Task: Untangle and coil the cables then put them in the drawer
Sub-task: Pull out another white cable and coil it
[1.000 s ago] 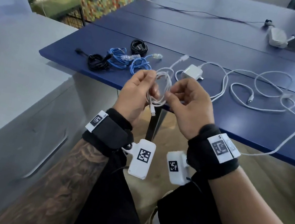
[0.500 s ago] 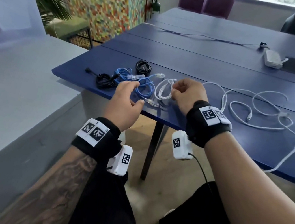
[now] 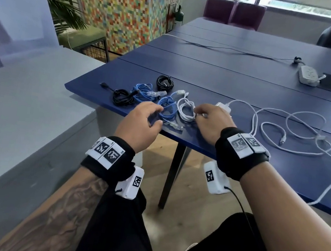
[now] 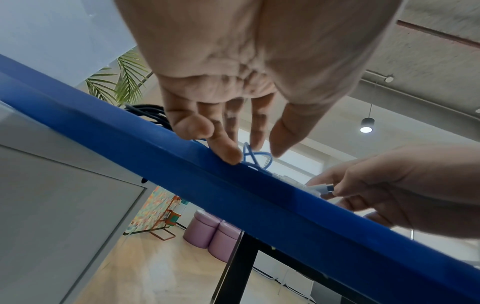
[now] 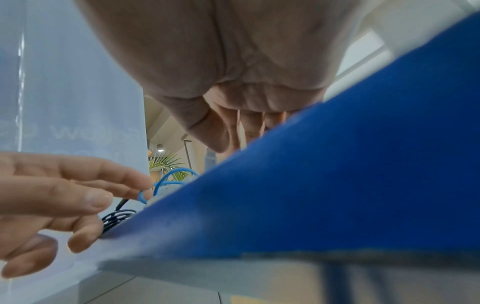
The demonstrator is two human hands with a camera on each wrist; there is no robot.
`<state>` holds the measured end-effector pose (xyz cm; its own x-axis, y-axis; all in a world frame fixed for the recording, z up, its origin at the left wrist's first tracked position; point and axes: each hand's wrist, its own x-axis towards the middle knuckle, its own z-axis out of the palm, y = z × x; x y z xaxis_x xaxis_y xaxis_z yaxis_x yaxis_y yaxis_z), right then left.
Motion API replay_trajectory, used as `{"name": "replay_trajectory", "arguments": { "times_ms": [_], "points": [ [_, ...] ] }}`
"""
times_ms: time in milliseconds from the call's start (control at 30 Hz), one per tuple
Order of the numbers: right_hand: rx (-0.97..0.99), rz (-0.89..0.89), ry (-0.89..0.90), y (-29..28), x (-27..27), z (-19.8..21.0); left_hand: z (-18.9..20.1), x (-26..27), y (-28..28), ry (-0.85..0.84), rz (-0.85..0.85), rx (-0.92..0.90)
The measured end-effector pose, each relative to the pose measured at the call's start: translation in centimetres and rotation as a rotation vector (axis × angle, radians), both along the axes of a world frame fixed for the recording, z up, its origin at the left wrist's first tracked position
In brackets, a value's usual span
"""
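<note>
The person's left hand is hovering over the near edge of the dark blue wooden table, with fingers loosely spread and holding nothing. In the left wrist view one fingertip is touching the table edge, just beside the coiled light blue network cable.

The right hand is resting on the table with fingers curled, and it is pinching the plug end of the small coiled white cable. This white coil is lying on the table, touching the right fingers, just to the right of the blue coil.

A second light blue cable coil is lying behind the left hand. A coiled black cable is sitting to the left of it, near the table corner, and another small black coil is lying further back.

To the right of the right hand, a long loose white charger cable is spreading in wide loops over the table, and one part is hanging over the near edge. Its white adapter block is partly hidden behind the right hand.

A grey cabinet is standing on the left of the table. A white power strip is lying far back on the table.
</note>
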<state>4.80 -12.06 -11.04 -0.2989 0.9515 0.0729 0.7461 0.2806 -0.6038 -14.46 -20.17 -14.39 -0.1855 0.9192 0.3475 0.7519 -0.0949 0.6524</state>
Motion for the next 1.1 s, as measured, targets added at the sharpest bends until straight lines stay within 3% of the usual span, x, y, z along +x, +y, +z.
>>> {"name": "replay_trajectory", "arguments": {
  "times_ms": [200, 333, 500, 633, 800, 967, 1100],
  "points": [
    [0.15, -0.003, 0.041, -0.8, -0.2, -0.1, -0.2, -0.3, -0.2, 0.042, 0.034, -0.025],
    [0.062, 0.01, 0.082, -1.1, -0.5, -0.6, -0.2, -0.2, 0.3, 0.161, 0.019, -0.122],
    [-0.016, 0.085, 0.2, -1.2, -0.8, -0.6, -0.3, -0.4, 1.2, 0.17, 0.031, -0.131],
    [0.05, 0.071, 0.169, -1.4, -0.1, -0.4, -0.1, -0.2, 1.0, 0.165, 0.017, -0.099],
    [0.136, 0.01, 0.209, -1.6, 2.5, 1.3, 1.2, 0.9, -0.4, 0.127, 0.03, 0.07],
    [0.101, -0.062, 0.081, -1.0, 7.4, 2.2, 2.8, 3.7, -0.2, 0.096, -0.14, 0.105],
    [0.103, -0.104, -0.045, -0.6, 11.2, 2.6, 4.0, 7.9, 1.3, 0.174, -0.309, 0.018]
  ]
}}
